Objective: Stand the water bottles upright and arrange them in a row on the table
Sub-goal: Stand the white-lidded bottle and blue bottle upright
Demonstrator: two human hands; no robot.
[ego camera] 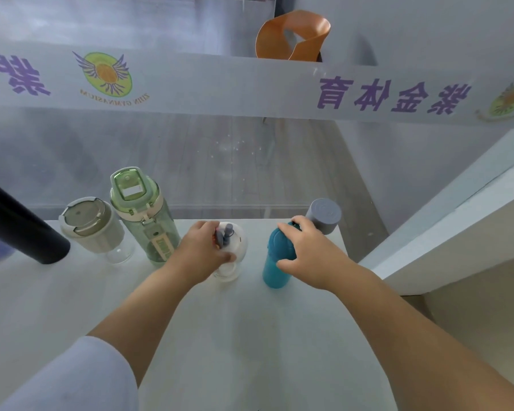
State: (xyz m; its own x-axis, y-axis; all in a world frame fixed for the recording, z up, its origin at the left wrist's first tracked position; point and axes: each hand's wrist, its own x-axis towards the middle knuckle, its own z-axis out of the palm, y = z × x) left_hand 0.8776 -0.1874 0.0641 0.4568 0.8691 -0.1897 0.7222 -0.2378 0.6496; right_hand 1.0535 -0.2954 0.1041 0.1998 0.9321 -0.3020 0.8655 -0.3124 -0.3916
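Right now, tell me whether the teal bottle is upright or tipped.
Upright: the teal bottle stands on its base on the table, with the right hand gripping its top.

Mirrored "紫金体育", "ZIJIN GYMNASIUM" on glass band [250, 84]

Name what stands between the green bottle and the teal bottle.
In the head view, a clear bottle with a white lid, gripped by the left hand.

This looks like a sports hall or gym; a glass wall [190, 161] stands behind the white table [190, 336], and a pale band [220, 84] across the glass carries big purple letters and a round winged badge [106, 73] with the word "gymnasium"; a wooden floor and an orange chair [291, 37] show beyond.
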